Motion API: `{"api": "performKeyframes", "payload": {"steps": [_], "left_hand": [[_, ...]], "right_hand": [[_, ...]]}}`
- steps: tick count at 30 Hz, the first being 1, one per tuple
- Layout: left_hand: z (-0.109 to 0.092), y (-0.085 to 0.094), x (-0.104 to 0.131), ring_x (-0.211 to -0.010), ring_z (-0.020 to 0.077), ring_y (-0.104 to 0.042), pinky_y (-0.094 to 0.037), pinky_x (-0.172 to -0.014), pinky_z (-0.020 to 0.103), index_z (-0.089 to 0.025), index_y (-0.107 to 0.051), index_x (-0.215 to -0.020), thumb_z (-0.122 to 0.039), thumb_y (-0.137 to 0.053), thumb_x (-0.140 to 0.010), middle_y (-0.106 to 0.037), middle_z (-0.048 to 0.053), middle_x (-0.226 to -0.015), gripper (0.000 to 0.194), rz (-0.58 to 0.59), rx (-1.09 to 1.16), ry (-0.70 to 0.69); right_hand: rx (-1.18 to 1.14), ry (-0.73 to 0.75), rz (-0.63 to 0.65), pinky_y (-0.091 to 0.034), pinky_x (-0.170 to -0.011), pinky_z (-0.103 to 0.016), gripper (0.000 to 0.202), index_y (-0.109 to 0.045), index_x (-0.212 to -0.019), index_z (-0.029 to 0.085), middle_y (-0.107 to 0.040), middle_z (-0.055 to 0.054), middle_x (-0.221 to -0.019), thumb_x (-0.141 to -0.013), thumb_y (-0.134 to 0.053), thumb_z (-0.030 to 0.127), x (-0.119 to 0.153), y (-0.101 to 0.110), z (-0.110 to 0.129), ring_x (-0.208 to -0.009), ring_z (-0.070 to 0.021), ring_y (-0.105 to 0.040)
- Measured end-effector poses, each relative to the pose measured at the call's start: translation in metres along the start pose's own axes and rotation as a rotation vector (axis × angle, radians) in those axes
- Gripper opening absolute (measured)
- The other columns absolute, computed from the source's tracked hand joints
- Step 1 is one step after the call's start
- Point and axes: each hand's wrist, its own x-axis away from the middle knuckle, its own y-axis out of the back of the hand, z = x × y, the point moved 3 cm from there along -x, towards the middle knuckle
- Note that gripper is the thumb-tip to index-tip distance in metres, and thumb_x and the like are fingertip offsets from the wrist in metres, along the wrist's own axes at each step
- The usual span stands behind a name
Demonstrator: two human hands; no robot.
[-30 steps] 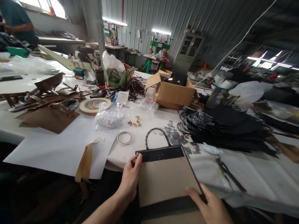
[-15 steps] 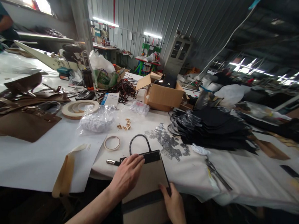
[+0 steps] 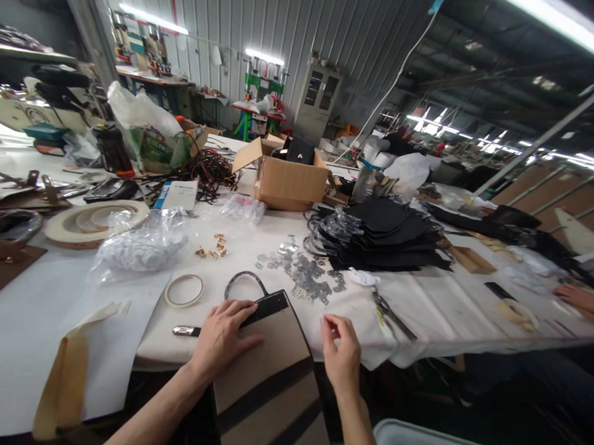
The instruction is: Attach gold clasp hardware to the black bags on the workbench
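A beige bag panel (image 3: pixel 274 374) with dark bands and a dark top strip slants over the table's front edge. Its looped handle (image 3: pixel 247 276) lies on the white cloth. My left hand (image 3: pixel 224 335) rests on the panel's upper left part, fingers laid across it and thumb apart. Just right of the panel, off its edge, my right hand (image 3: pixel 341 351) is raised with fingers curled towards the thumb; anything between them is too small to make out. Beyond the panel lie loose metal plates (image 3: pixel 307 276) and small gold-coloured pieces (image 3: pixel 219 246). A strap end (image 3: pixel 186 331) with metal sticks out left.
A tape roll (image 3: pixel 184 291), a plastic bag (image 3: pixel 144 244) and larger rolls (image 3: pixel 95 222) lie left. Behind stands a cardboard box (image 3: pixel 292 182). Black pieces (image 3: pixel 386 237) and a dark tool (image 3: pixel 396 317) lie right. Another person's hand (image 3: pixel 582 300) rests far right.
The view has turned right. My right hand has let go of the panel's right edge and moved up beside it. My left hand stays on the panel, its thumb now spread.
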Motion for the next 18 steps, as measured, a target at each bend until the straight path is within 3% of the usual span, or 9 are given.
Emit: {"api": "performKeyframes", "payload": {"steps": [5,10,15,18], "left_hand": [[0.002,-0.001,-0.001,-0.118,0.0308,-0.063,-0.05,-0.099,0.046,-0.031,-0.068,-0.132,-0.054,-0.082,-0.08,-0.07,0.007,-0.133,0.059,0.008,0.026,0.028],[0.005,-0.002,-0.002,-0.121,0.0309,-0.06,-0.046,-0.104,0.048,-0.029,-0.064,-0.136,-0.056,-0.085,-0.076,-0.069,0.008,-0.135,0.07,0.028,0.077,0.058],[0.008,-0.001,-0.003,-0.13,0.0348,-0.055,-0.041,-0.109,0.05,-0.028,-0.065,-0.137,-0.062,-0.088,-0.069,-0.072,0.008,-0.133,0.079,0.071,0.112,0.085],[0.01,-0.001,-0.003,-0.132,0.0351,-0.053,-0.04,-0.109,0.05,-0.03,-0.065,-0.137,-0.063,-0.088,-0.068,-0.072,0.005,-0.132,0.081,0.072,0.118,0.095]], "right_hand": [[-0.024,0.034,0.368,-0.056,-0.079,-0.031,0.033,-0.074,-0.114,0.018,-0.069,-0.01,-0.106,-0.097,-0.061,0.042,-0.08,-0.032,-0.008,-0.087,-0.0186,-0.066],[0.022,0.104,0.589,-0.054,-0.09,-0.034,0.033,-0.076,-0.114,0.02,-0.065,-0.008,-0.11,-0.09,-0.069,0.04,-0.1,-0.064,-0.018,-0.093,-0.0193,-0.065],[-0.03,0.109,0.555,-0.053,-0.076,-0.032,0.032,-0.073,-0.091,0.019,-0.065,-0.006,-0.098,-0.087,-0.07,0.05,-0.098,-0.062,-0.028,-0.079,-0.0182,-0.062],[-0.103,0.016,0.492,-0.051,-0.075,-0.033,0.038,-0.071,-0.082,0.019,-0.068,-0.005,-0.087,-0.085,-0.071,0.056,-0.095,-0.052,-0.025,-0.077,-0.0196,-0.063]]}}
